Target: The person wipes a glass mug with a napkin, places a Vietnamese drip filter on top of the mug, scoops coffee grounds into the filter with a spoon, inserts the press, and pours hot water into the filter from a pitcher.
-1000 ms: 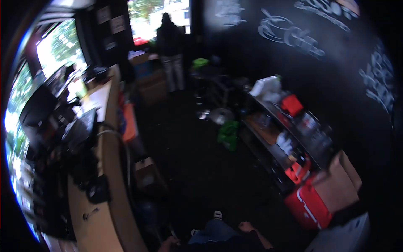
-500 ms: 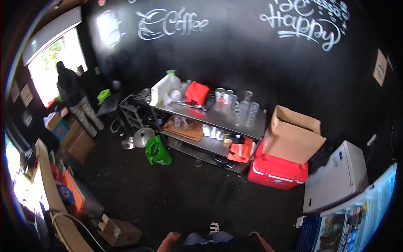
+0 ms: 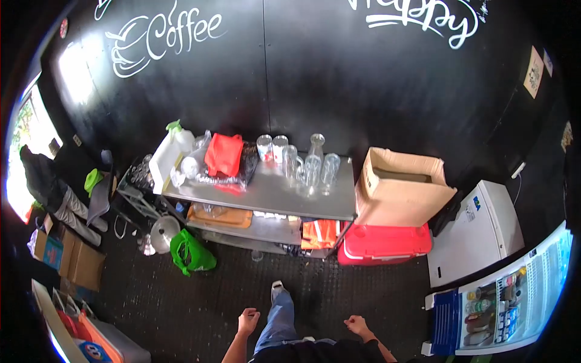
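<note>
My left hand (image 3: 248,320) hangs in front of my body at the bottom of the head view, fingers loosely bent and holding nothing I can see. To its right, my right hand (image 3: 359,327) is also loosely bent, with its fingers a little apart and nothing visible in it. Neither hand touches anything. Ahead of them stands a metal shelf table (image 3: 266,196). On its top are a red cloth bag (image 3: 224,155), a plastic-wrapped bundle, two cans (image 3: 264,148) and several glass mugs and jars (image 3: 312,169).
A green bag (image 3: 192,251) and a metal lid (image 3: 164,235) are on the floor left of the table. At right are a cardboard box (image 3: 402,193) on a red cooler (image 3: 384,245), a white freezer (image 3: 475,236) and a glass-door fridge (image 3: 520,308). A person (image 3: 51,184) stands far left.
My view has turned right and come closer to the shelf table. One leg is now stepped forward, and both hands have risen further into view.
</note>
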